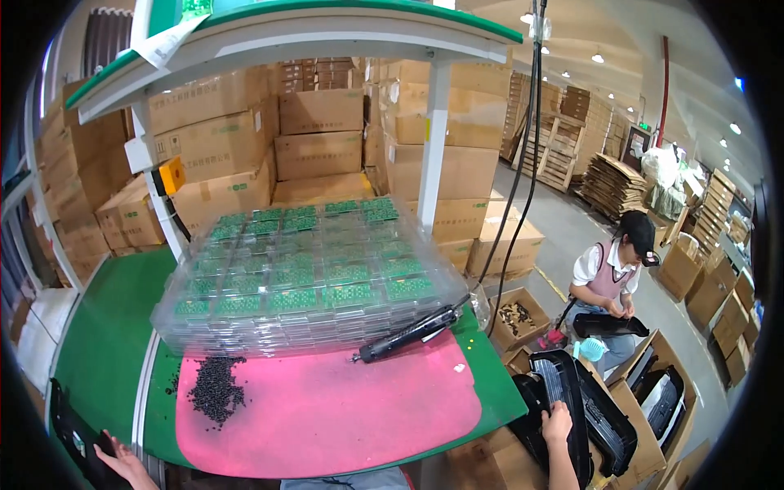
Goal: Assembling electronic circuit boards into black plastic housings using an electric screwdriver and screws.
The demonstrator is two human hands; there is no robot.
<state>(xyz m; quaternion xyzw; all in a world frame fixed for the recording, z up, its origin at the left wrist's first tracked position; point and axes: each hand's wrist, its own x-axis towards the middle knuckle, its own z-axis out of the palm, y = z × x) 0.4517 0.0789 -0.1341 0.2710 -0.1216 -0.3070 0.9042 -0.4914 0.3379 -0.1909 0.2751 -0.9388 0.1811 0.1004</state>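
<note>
At the lower left, my left hand (124, 464) holds the edge of a long black plastic panel (72, 433), which is cut off by the dark rim of the view. My right hand (558, 425) reaches down at the right of the bench, its fingers closed on the edge of a black plastic housing (577, 408) among several similar ones. Between my arms lies a pink mat (343, 416) with a heap of small black screws (216, 390) on its left part. A black electric screwdriver (408, 335) rests across the mat's far right edge.
Stacked clear trays (310, 327) holding green circuit boards (294, 278) stand behind the mat. A white-framed shelf (433, 155) spans above, with black cables (523, 171) hanging alongside. Cardboard boxes (318, 155) rise behind. At right, a seated person (612, 273) handles a black part near open cartons (645, 441).
</note>
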